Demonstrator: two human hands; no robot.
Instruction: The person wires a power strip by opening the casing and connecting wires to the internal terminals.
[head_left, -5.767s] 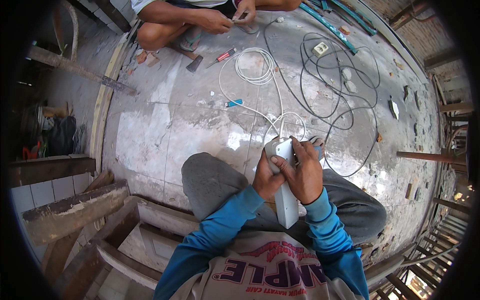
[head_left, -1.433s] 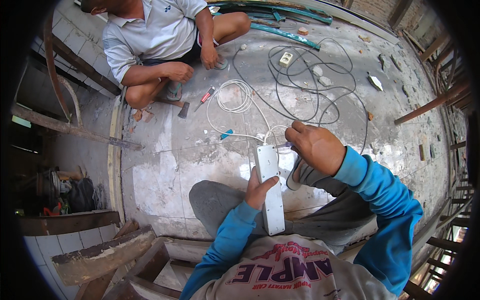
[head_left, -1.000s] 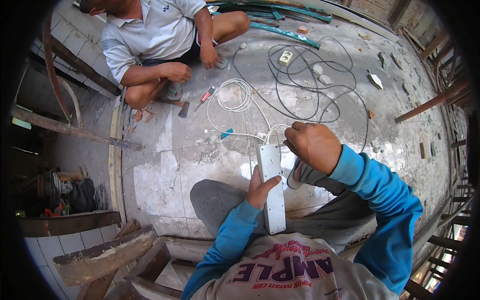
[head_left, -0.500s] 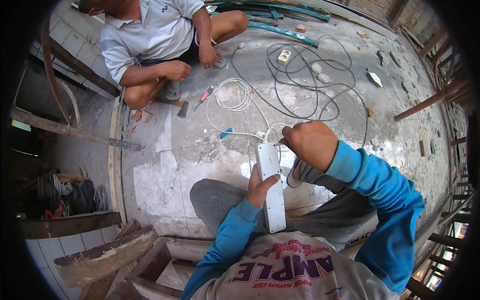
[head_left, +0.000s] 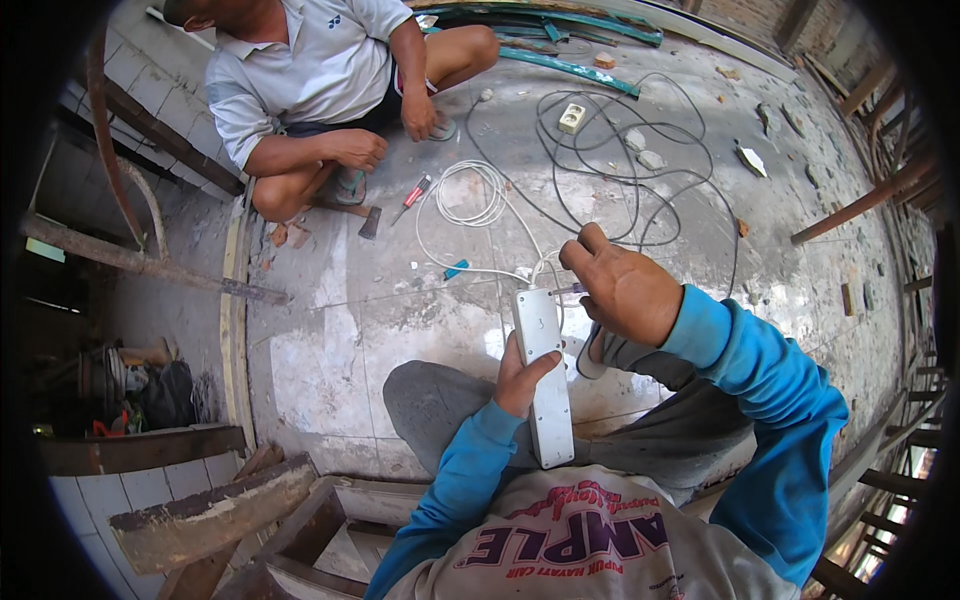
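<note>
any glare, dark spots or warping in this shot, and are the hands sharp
Head view: glare whitens patches of the floor near the knees; the head view's left side falls into shadow around the black bag; straight edges bow toward the head view's black rim; in the head view, left hand and right hand look fairly sharp.
</note>
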